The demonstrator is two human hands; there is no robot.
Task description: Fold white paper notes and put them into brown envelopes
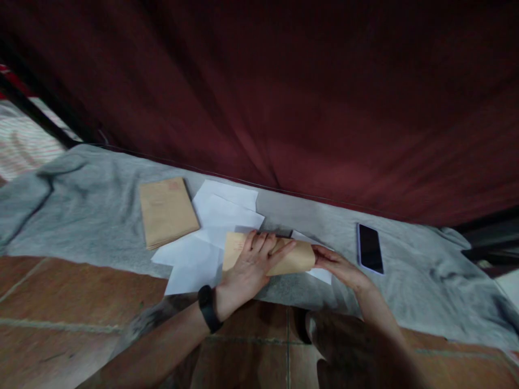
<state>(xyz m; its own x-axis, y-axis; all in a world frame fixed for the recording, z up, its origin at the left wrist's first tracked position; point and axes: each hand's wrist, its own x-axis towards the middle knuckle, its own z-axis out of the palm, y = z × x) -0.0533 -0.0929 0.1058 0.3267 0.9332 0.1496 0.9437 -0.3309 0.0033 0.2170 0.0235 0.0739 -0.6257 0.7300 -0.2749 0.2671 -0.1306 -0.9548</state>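
A brown envelope (298, 258) lies on a grey cloth (89, 216) in front of me. My left hand (253, 265) rests flat on it, fingers stretched out and pressing it down; a black band sits on that wrist. My right hand (338, 267) pinches the envelope's right end with closed fingers. A white sheet (322, 274) shows under that end. Loose white papers (211, 232) are spread left of the envelope, partly beneath it.
A stack of brown envelopes (166, 212) lies at the left on the cloth. A dark phone (370, 248) lies face up at the right. A dark red curtain (284, 97) hangs behind. Brown floor tiles (60, 313) lie in front, and my knee (344, 340) is below.
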